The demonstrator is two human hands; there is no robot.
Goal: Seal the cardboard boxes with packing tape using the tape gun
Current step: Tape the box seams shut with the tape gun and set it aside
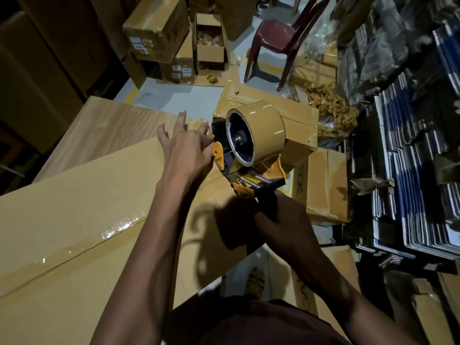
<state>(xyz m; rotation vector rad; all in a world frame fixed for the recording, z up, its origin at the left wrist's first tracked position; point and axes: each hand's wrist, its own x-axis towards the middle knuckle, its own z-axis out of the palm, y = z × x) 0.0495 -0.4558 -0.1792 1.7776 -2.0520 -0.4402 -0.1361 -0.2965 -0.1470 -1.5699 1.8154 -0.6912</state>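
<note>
1. Two hands over big box (74,207): right hand (281,215) grips tape gun (249,150) handle, gun above box's far edge.
2. Left hand (186,148) fingers loosely spread, fingertips touching gun's front.

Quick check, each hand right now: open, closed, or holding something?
Left hand: open, fingers spread by the front of the tape gun; whether it pinches the tape end cannot be told.
Right hand: closed around the tape gun's handle.
</note>
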